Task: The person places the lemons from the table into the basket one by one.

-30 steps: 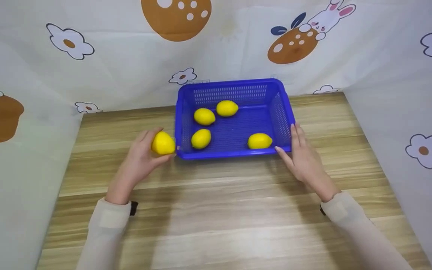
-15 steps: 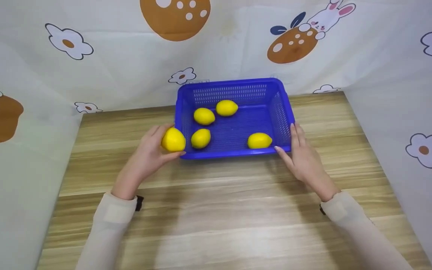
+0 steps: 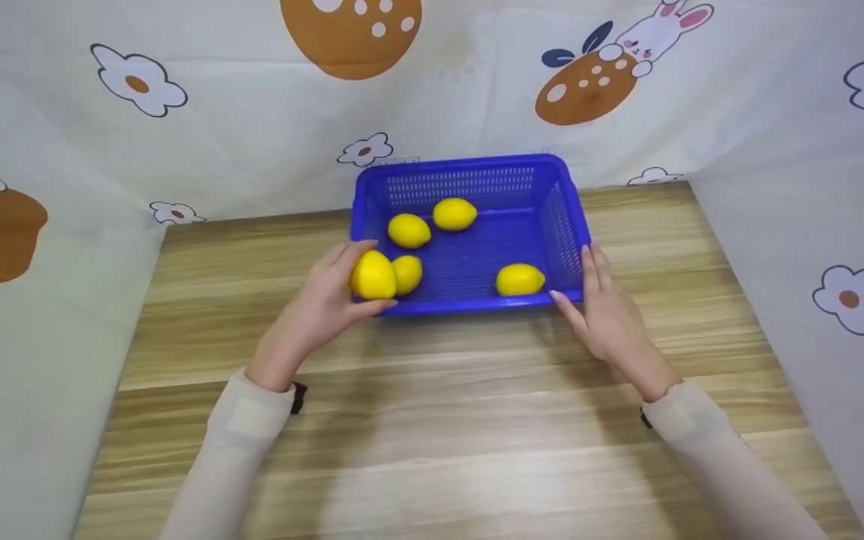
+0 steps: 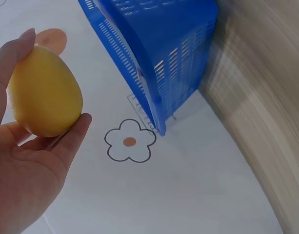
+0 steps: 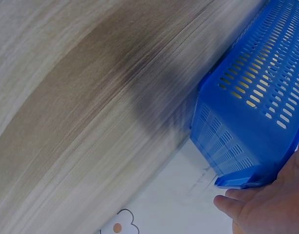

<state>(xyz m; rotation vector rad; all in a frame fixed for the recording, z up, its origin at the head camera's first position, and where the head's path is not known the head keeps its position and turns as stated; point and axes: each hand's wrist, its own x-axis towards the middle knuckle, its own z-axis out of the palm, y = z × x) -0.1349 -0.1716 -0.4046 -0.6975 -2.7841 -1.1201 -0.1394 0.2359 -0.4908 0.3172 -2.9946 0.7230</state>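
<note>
My left hand [image 3: 323, 300] grips a yellow lemon [image 3: 374, 276] between thumb and fingers, over the front left corner of a blue plastic basket [image 3: 469, 306]. In the left wrist view the held lemon [image 4: 47, 92] is above the rim, apart from the basket [image 4: 181, 53]. Partly hidden behind it is another lemon [image 3: 409, 275] in the basket. Further back lie a left lemon [image 3: 409, 231] and a rear lemon [image 3: 454, 214]; one more lemon [image 3: 520, 279] sits at the front right. With straight fingers, my right hand [image 3: 616, 322] touches the basket's front right corner.
The basket stands on a wood-grain table [image 3: 477, 420], near the back wall. Cloth printed with flowers and rabbits [image 3: 252, 112] encloses the table at the back and on both sides.
My left hand has carried its lemon rightward, from beside the basket's left wall to over its front left corner. The right hand and the basket have stayed in place.
</note>
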